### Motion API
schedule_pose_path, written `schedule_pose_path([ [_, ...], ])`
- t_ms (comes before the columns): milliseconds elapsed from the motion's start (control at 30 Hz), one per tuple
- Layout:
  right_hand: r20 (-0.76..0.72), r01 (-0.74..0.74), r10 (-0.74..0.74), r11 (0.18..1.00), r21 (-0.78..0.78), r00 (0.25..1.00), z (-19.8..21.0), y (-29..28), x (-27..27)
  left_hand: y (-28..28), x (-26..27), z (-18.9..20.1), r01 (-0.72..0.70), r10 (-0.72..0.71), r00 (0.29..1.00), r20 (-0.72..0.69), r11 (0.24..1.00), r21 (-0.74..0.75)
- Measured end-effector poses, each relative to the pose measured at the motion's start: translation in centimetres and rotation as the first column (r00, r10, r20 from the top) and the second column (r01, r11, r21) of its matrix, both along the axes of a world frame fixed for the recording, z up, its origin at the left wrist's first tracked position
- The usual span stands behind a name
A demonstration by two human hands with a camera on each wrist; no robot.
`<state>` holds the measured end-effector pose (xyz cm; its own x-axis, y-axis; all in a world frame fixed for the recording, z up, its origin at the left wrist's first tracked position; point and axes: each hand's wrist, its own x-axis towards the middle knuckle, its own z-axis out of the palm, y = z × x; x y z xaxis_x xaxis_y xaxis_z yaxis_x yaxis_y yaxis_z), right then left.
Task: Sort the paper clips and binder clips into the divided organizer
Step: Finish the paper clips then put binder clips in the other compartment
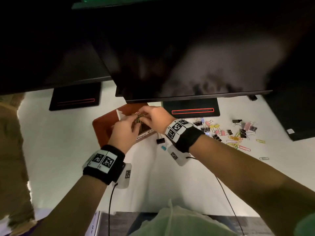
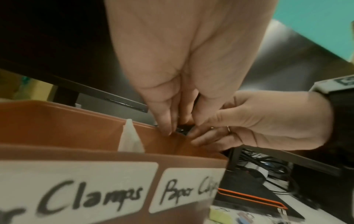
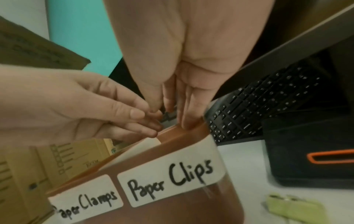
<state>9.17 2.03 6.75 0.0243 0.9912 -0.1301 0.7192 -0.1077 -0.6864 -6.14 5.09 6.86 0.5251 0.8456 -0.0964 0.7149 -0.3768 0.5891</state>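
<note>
Paper clips [image 1: 140, 118], a tangled clump, are hanging directly over the organizer [image 1: 104, 124], above its section labelled "Paper Clips". Both hands are meeting there: left hand [image 1: 123, 132] and right hand [image 1: 156, 117] are each pinching the clump, equally near. More clips [image 1: 236, 138] are lying on the desk [image 1: 68, 142], rightward.

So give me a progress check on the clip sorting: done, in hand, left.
Done: cannot confirm; the organizer contents are hidden behind the hands. In hand: left hand and right hand together work a tangle of clips over the Paper Clips compartment. Left: many binder clips and paper clips remain on the desk.
</note>
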Motion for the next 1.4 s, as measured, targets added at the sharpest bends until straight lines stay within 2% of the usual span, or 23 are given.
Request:
schedule_pose_path([
  [100,-0.049,-0.026,0.032,0.994,0.108,0.998,0.6,-3.9,3.1,-2.4,1.0,0.4,0.114,-0.105,0.979,0.174,0.993,-0.039],
  [167,0.009,-0.017,0.017,0.994,0.109,1.0,0.7,-7.3,6.5,-4.4,2.6,0.3,0.232,-0.22,0.958,0.183,0.971,-0.047],
  [267,0.12,0.085,-0.083,0.996,-0.004,0.989,-0.2,-13.0,12.3,-7.3,6.0,-0.7,0.388,-0.374,0.918,0.135,0.917,-0.092],
  [400,0.245,0.229,-0.181,0.956,-0.181,0.952,-1.8,-20.8,19.5,-11.4,11.3,-2.9,0.505,-0.503,0.862,0.06,0.845,-0.175],
  [500,0.326,0.27,-0.15,0.892,-0.363,0.933,-2.7,-25.5,22.9,-14.0,14.9,-4.4,0.539,-0.555,0.832,-0.017,0.814,-0.217],
  [600,0.309,0.261,-0.123,0.849,-0.459,0.943,-4.0,-28.5,24.7,-15.6,17.8,-5.8,0.544,-0.568,0.817,-0.101,0.817,-0.19],
  [800,0.216,0.219,-0.134,0.87,-0.441,0.967,-6.7,-30.0,25.5,-17.3,20.9,-8.0,0.472,-0.513,0.815,-0.269,0.857,-0.205],
  [1067,0.174,0.128,-0.056,0.893,-0.431,0.983,-7.2,-29.1,25.6,-18.0,20.8,-9.2,0.337,-0.367,0.917,-0.157,0.922,-0.191],
  [1167,0.138,0.094,-0.038,0.9,-0.425,0.99,-7.2,-28.2,25.8,-18.0,20.8,-9.3,0.333,-0.361,0.918,-0.165,0.927,-0.173],
  [1400,0.032,0.108,-0.103,0.956,-0.273,0.994,-7.8,-25.2,24.8,-17.5,20.0,-9.2,0.34,-0.361,0.923,-0.135,0.927,-0.157],
])
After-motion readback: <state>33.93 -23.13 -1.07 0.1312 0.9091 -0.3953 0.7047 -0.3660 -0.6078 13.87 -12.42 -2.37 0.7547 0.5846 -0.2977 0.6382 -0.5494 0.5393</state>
